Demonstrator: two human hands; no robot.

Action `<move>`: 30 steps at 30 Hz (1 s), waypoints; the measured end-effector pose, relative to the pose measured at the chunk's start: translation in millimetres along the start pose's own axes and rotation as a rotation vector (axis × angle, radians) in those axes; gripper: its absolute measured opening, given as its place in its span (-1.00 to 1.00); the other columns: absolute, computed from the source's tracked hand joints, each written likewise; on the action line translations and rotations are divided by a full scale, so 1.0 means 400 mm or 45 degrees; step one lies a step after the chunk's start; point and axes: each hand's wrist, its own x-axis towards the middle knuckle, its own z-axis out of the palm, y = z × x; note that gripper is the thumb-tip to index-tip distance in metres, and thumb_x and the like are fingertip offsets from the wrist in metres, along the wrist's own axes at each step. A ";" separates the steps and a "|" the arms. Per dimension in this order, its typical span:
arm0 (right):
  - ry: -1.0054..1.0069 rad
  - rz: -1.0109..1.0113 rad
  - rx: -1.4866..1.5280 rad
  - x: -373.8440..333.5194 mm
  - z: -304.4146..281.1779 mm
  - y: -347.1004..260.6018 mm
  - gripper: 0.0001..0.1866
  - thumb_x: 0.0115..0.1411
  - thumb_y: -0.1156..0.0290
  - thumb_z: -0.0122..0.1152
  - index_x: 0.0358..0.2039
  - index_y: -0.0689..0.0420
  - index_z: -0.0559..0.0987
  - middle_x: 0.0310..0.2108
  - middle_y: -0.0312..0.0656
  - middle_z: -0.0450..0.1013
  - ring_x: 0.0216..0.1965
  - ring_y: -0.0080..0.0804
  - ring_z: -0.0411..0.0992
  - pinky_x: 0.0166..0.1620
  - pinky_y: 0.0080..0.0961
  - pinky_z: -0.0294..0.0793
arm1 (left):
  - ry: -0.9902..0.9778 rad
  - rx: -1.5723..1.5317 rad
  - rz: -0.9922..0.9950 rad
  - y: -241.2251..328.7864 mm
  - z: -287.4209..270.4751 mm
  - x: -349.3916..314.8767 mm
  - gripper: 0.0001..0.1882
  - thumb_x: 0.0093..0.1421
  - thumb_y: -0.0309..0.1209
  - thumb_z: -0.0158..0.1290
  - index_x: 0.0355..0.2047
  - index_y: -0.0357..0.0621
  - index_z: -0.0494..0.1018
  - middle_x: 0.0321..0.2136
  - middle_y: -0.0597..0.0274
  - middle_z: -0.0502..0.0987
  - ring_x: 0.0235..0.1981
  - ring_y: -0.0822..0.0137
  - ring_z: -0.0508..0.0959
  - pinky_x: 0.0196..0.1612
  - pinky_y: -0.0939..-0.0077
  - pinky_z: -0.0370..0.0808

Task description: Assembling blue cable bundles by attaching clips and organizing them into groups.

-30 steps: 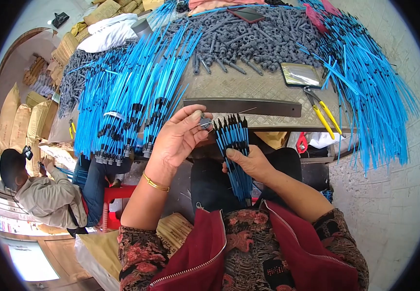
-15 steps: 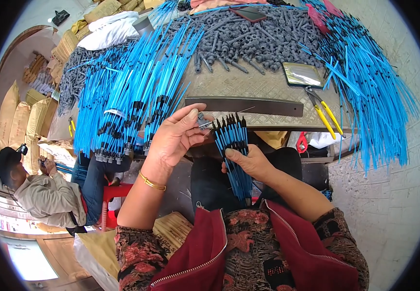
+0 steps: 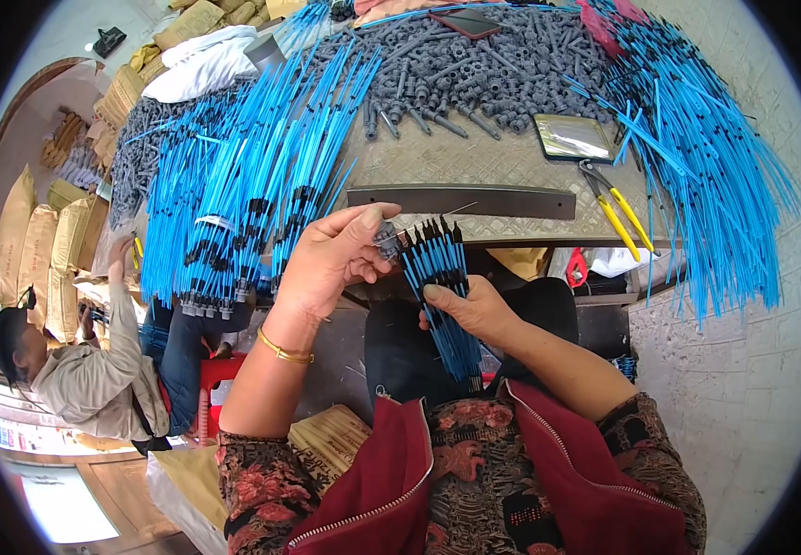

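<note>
My right hand (image 3: 474, 310) is wrapped round a bundle of thin blue tubes (image 3: 445, 319) with black fittings near their upper ends. The bundle stands upright in front of my lap, its black tips pointing up. Just left of those tips, my left hand (image 3: 331, 254) is closed, thumb and index finger pinched together, on a few small grey plastic fittings (image 3: 388, 242). These sit close beside the tips of the bundle; whether they touch cannot be made out. A thin needle-like rod (image 3: 461, 209) shows behind the tips.
On the table (image 3: 474, 162) lie a heap of grey plastic fittings (image 3: 474, 74), blue tube bundles (image 3: 271, 166) at left, more blue tubes (image 3: 696, 157) at right, yellow-handled pliers (image 3: 618, 213), a shiny rectangular case (image 3: 574, 139) and a dark metal bar (image 3: 511, 203). A co-worker (image 3: 95, 370) sits at left.
The co-worker at left has raised an arm toward the table. My hands keep nearly the same hold, with the grey fittings still by the bundle's tips. The whole view has shifted slightly.
</note>
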 end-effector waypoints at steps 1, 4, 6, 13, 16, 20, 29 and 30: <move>0.002 -0.003 -0.007 0.001 -0.001 0.002 -0.59 0.13 0.04 0.12 -0.34 0.20 0.47 -0.48 -0.19 0.48 -0.42 -0.47 0.47 -0.32 -0.55 0.46 | 0.006 0.044 0.018 0.004 0.005 -0.003 -0.66 0.12 -0.33 0.10 -0.12 -0.19 0.44 -0.54 0.40 0.46 -0.58 0.59 0.47 -0.55 0.78 0.35; 0.007 -0.017 -0.008 -0.001 0.000 0.000 -0.59 0.14 0.05 0.12 -0.34 0.20 0.47 -0.48 -0.20 0.47 -0.42 -0.48 0.47 -0.31 -0.55 0.45 | 0.006 0.225 0.100 0.012 0.021 -0.016 -0.69 0.09 -0.41 0.11 -0.14 -0.20 0.44 -0.57 0.44 0.42 -0.59 0.64 0.42 -0.55 0.80 0.32; 0.010 -0.037 0.000 -0.005 0.003 -0.004 -0.59 0.14 0.05 0.12 -0.35 0.20 0.48 -0.49 -0.21 0.47 -0.41 -0.48 0.47 -0.30 -0.56 0.44 | -0.004 0.493 0.232 0.013 0.031 -0.022 -0.71 0.06 -0.49 0.11 -0.16 -0.21 0.44 -0.60 0.48 0.38 -0.59 0.68 0.37 -0.54 0.81 0.28; 0.051 -0.113 -0.061 -0.003 0.004 0.009 -0.59 0.15 0.04 0.11 -0.34 0.21 0.48 -0.49 -0.24 0.47 -0.42 -0.52 0.45 -0.30 -0.57 0.43 | 0.007 0.436 0.179 0.008 0.041 -0.015 -0.67 0.03 -0.61 0.05 -0.14 -0.23 0.38 -0.53 0.46 0.39 -0.53 0.67 0.36 -0.50 0.79 0.27; 0.058 -0.128 -0.091 -0.006 0.003 0.007 -0.59 0.15 0.04 0.10 -0.34 0.20 0.48 -0.50 -0.25 0.46 -0.42 -0.54 0.44 -0.31 -0.57 0.43 | 0.008 0.384 0.209 0.002 0.052 -0.015 -0.65 0.04 -0.62 0.03 -0.11 -0.24 0.34 -0.43 0.41 0.44 -0.47 0.65 0.39 -0.45 0.78 0.29; 0.044 -0.104 -0.071 -0.010 0.005 0.002 -0.58 0.16 0.03 0.09 -0.33 0.20 0.48 -0.50 -0.26 0.46 -0.43 -0.55 0.44 -0.32 -0.58 0.42 | -0.016 0.307 0.233 -0.001 0.053 -0.012 -0.64 0.06 -0.63 -0.01 -0.08 -0.25 0.30 -0.28 0.34 0.48 -0.37 0.61 0.42 -0.37 0.76 0.33; 0.035 -0.086 -0.100 -0.011 0.000 -0.001 -0.55 0.16 -0.02 0.05 -0.36 0.20 0.47 -0.52 -0.24 0.45 -0.46 -0.54 0.44 -0.35 -0.57 0.43 | -0.106 0.146 0.202 -0.012 0.040 -0.005 -0.68 0.10 -0.64 -0.02 -0.10 -0.26 0.30 -0.21 0.30 0.49 -0.28 0.54 0.46 -0.21 0.67 0.42; 0.040 -0.079 -0.123 -0.010 -0.002 -0.001 -0.53 0.16 -0.04 0.05 -0.37 0.20 0.47 -0.52 -0.24 0.45 -0.46 -0.53 0.44 -0.36 -0.57 0.43 | -0.078 0.112 0.212 -0.015 0.042 -0.005 -0.68 0.10 -0.63 -0.01 -0.10 -0.27 0.31 -0.21 0.29 0.49 -0.28 0.53 0.47 -0.20 0.66 0.43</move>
